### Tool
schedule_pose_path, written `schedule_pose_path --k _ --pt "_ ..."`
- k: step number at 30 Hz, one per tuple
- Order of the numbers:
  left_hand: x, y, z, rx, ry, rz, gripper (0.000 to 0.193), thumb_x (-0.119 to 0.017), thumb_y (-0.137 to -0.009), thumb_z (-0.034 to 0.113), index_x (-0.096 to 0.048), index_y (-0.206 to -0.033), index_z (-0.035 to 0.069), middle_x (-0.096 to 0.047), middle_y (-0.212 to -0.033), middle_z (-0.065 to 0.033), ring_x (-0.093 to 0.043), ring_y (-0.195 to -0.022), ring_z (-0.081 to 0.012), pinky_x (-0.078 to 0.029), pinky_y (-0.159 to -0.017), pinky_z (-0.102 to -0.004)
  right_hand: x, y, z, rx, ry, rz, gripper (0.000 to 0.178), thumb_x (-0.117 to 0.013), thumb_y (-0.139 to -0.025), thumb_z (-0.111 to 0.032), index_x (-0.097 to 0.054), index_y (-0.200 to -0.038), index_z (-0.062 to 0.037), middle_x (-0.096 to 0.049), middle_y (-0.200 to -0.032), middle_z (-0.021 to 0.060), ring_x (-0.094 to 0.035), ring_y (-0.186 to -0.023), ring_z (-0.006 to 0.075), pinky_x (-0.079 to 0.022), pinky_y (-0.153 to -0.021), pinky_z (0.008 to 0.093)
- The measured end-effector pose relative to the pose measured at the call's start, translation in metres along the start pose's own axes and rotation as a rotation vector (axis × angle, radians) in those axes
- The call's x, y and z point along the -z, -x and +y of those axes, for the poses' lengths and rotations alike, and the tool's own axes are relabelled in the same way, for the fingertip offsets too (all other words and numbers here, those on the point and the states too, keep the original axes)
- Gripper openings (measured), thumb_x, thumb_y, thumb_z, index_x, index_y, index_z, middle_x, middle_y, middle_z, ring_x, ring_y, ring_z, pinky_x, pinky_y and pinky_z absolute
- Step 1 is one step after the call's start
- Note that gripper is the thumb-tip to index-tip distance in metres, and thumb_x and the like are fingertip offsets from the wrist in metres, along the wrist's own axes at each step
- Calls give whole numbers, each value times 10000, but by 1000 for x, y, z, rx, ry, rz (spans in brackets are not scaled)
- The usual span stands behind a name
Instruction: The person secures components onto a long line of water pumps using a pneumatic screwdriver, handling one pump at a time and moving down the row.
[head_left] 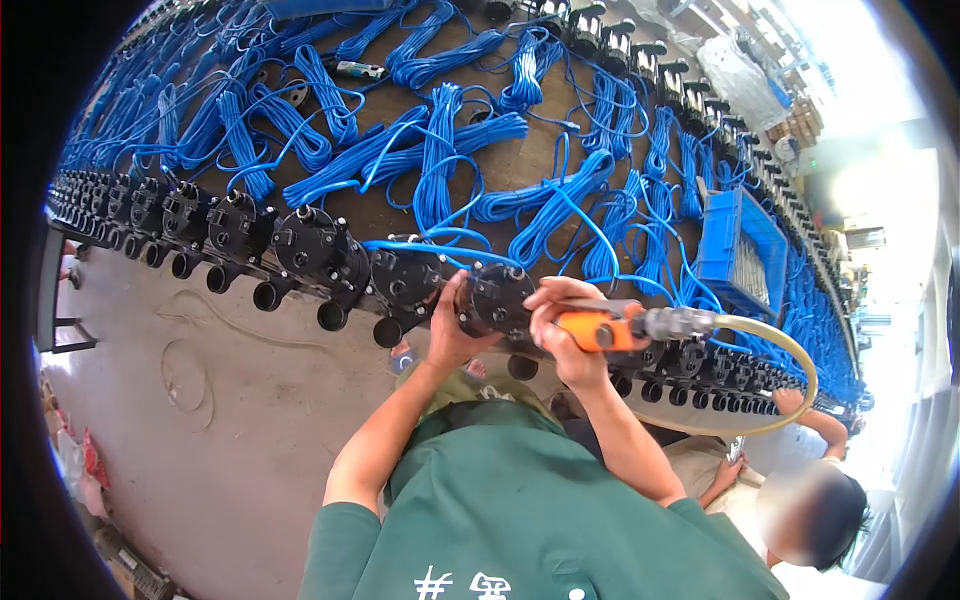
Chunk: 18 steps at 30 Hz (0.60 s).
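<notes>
A round black pump-like unit (497, 298) stands in front of me in a long row at the table edge. My left hand (456, 328) grips its left side, thumb up along the rim and fingers curled underneath. My right hand (568, 325) is wrapped round an orange air tool (600, 331) at the unit's right side. The tool's working end is hidden by my fingers. From its metal coupling (676, 323) a yellowish hose (795, 352) loops right and down. Another black unit (405, 279) stands just left of my left hand.
Bundles of blue cable (440, 160) cover much of the brown table (530, 165). A blue crate (738, 250) stands at the right. Beyond lies a second row of black units (670, 80). A co-worker (800, 510) sits close on my right. A thin hose (190, 385) lies on the floor.
</notes>
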<state>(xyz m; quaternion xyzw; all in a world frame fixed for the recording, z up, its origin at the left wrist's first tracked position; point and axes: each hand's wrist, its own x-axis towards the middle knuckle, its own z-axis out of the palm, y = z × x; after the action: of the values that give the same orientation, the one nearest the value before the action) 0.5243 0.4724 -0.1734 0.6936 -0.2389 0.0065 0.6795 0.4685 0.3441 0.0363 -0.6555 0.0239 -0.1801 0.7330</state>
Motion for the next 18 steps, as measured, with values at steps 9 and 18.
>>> schedule_pose_path --k 9,18 --pt "9 -3 -8 8 16 -76 1196 -971 -474 175 -311 -1461 26 -502 -1398 -192 -561 -901 -265 -493 -804 -376 -56 -62 -3 208 128 78 366 -553 -819 46 -540 -1183 10 -636 -959 154 -603 -675 170 -527 -653 327" --pt "1 17 -25 178 -64 -101 1141 -964 -505 325 -400 -1450 19 -576 -1097 -148 -596 -884 -309 -523 -787 -410 -54 -82 49 93 252 -7 256 -598 -843 70 -575 -1087 -3 -669 -941 88 -642 -758 117 -551 -700 257"
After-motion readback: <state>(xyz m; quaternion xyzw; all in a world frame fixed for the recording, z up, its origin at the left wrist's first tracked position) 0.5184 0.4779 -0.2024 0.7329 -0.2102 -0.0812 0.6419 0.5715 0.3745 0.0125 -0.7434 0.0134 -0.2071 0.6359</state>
